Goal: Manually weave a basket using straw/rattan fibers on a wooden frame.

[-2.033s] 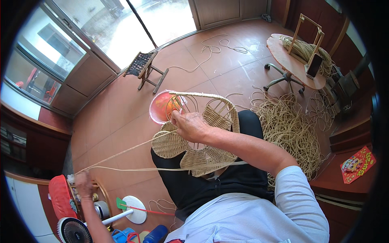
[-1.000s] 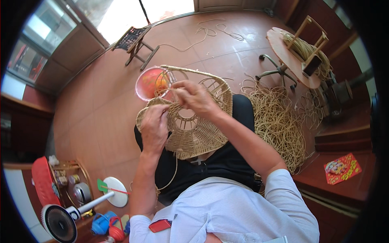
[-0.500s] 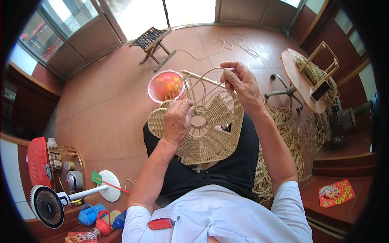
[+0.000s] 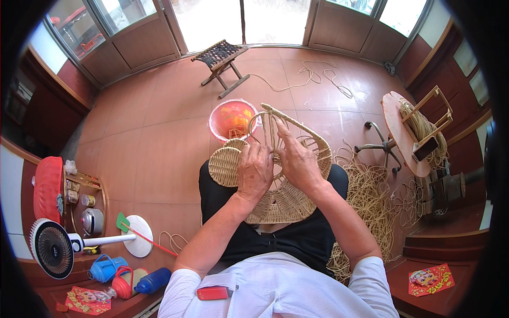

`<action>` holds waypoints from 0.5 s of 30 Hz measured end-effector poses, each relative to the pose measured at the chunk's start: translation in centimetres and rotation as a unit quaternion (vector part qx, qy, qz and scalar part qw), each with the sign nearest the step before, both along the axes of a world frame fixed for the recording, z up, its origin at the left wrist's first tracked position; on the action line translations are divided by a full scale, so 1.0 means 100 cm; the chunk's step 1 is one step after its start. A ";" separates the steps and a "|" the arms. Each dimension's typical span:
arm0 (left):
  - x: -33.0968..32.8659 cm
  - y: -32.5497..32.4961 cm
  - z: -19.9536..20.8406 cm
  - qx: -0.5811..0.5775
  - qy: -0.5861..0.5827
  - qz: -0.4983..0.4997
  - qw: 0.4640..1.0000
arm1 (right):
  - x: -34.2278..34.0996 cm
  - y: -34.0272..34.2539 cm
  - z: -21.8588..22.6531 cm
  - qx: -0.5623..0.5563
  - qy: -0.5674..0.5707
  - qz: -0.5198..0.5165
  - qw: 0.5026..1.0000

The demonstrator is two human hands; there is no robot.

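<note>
A loose, pale bluish-white shirt [image 4: 265, 286], softly creased across the front, has short, wide-ended sleeves [image 4: 372, 274] and a chest pocket [image 4: 219, 280] on the left side with a small red box [image 4: 212, 293] showing in its opening, and is worn with plain black trousers [image 4: 286, 244] of matte cloth.

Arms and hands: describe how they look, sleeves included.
They are a person's. The left hand and right hand are bare, each with fingers and a thumb; no glove, ring or watch shows. The forearms are uncovered too, with no cables or clear markings. Above them, the short, loose sleeves are plain, pale bluish white, like the shirt.
</note>
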State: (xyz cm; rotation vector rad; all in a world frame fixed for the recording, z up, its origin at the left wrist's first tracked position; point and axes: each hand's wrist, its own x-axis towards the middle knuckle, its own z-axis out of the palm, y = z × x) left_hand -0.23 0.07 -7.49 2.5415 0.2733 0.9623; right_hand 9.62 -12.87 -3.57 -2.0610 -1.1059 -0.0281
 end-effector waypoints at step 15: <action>-0.004 -0.003 0.005 -0.016 -0.003 0.004 1.000 | 0.011 0.016 0.016 -0.209 0.030 0.061 0.976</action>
